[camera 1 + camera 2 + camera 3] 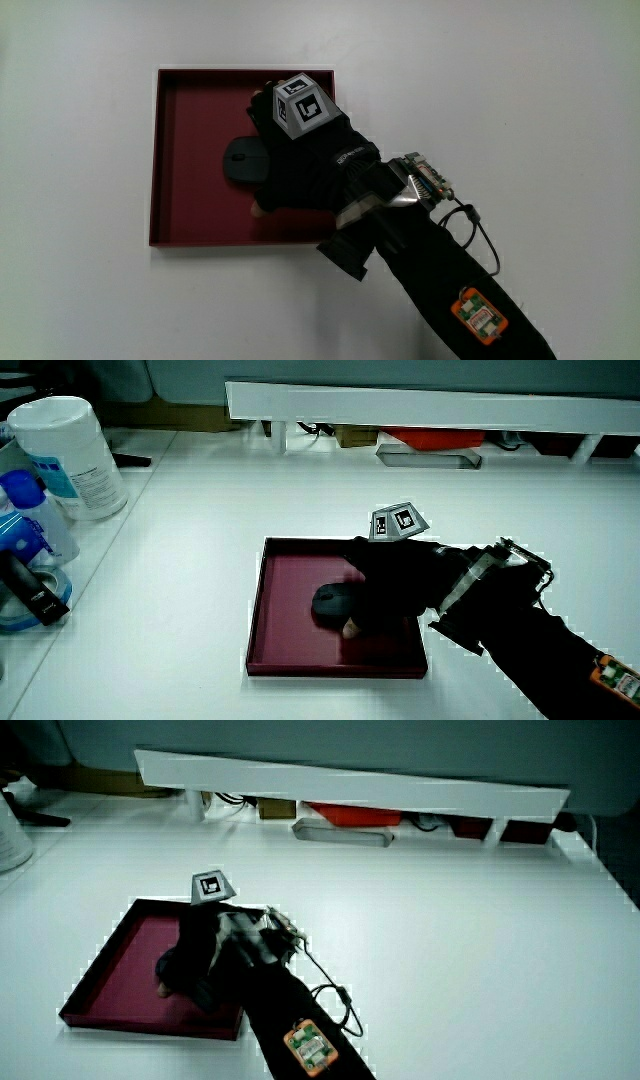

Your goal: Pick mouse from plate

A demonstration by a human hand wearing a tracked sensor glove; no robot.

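Where the fingers (pixel 262 108) curl down, they close over the mouse (pixel 243 160) — a dark, rounded mouse lying inside the plate (pixel 190 215), a shallow dark-red square tray with low walls. In the main view the hand (pixel 300 150) covers one end of the mouse, with fingers on the side of it farther from the person and a pale thumb tip (pixel 258 210) showing on the nearer side, so the mouse sits between them. Whether it is lifted off the plate or resting on it cannot be told. In a side view the mouse (pixel 332 603) shows as a dark lump just ahead of the fingers, with the thumb tip beside it on the red floor of the plate (pixel 290 645). On the back of the hand stands the small patterned cube (pixel 301 103), seen in both side views above the knuckles (pixel 397 521) (pixel 210 886).

Outward from the fingers, the black forearm (pixel 450 290) runs back toward the person, carrying a small orange tag (pixel 478 314) and a thin cable (pixel 480 228) near the wrist. The plate lies on the white counter (pixel 560 120). Well away from the fingers, at the counter's edge in a side view, stands a white canister (pixel 70 455) with blue-capped bottles (pixel 30 520) beside it — and a low white partition (pixel 430 410) crosses the counter.
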